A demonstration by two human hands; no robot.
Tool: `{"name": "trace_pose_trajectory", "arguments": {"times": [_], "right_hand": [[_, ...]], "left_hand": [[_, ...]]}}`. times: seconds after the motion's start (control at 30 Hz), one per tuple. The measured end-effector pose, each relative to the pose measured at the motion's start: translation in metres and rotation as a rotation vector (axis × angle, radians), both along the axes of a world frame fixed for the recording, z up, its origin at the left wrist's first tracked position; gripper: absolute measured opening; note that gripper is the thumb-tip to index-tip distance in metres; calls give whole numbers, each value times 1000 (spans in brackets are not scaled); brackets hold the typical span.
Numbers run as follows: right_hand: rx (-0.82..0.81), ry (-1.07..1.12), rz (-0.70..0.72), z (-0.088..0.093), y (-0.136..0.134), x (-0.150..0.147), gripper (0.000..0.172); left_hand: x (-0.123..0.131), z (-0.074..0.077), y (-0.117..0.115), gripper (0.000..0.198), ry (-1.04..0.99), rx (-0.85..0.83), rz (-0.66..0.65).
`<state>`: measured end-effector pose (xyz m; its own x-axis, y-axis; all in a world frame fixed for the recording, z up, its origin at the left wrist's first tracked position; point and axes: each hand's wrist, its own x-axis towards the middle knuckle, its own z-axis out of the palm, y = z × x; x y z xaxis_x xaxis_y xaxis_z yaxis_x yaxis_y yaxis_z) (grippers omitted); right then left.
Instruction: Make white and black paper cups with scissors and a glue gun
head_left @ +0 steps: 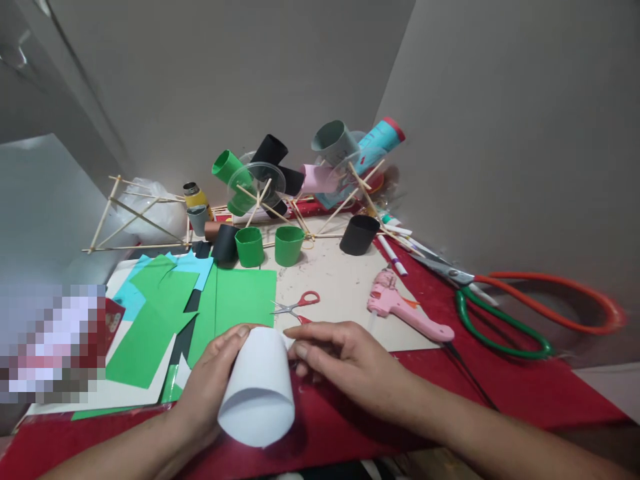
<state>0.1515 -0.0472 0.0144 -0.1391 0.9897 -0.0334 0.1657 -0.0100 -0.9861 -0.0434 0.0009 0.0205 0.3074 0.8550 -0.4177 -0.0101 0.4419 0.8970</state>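
Observation:
A white paper tube (257, 380) lies tilted above the front of the table, its open end towards me. My left hand (213, 373) is closed around the tube's left side, thumb at its far rim. At the far right of the tube, my right hand (335, 353) is pinched on a small white edge of paper that seems to belong to it; the fingertips are partly hidden. Just beyond the hands lie small red-handled scissors (297, 307). A pink glue gun (405, 310) rests to the right of them.
Green card sheets (245, 293) and cut scraps (150, 347) lie at left. Green paper cups (289, 247) and a black one (360, 235) stand behind. Further back are a stick-and-disc wheel model (257, 190) and a stick frame (135, 220). Large shears (500, 287) lie at right.

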Motion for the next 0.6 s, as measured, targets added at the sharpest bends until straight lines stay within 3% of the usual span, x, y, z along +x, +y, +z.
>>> {"name": "trace_pose_trajectory", "arguments": {"times": [0.1,0.17,0.23,0.33,0.47,0.6], "right_hand": [[215,-353,-207,4,-9,41,34],[375,-651,-376,1,-18,76,37],[377,-976,-485,-9,-26,109,44],[239,-1264,-404,-31,-32,140,52],[137,-1275,-353,-51,-29,151,50],[224,-1004,-402,-43,-33,160,49]], "left_hand": [[1,-5,6,16,-34,-154,182],[5,-3,11,20,-113,-280,153],[14,3,16,24,-195,-344,71],[31,14,26,31,-261,-361,-31],[55,19,38,39,-326,-401,-172],[76,15,49,39,-354,-359,-260]]}}
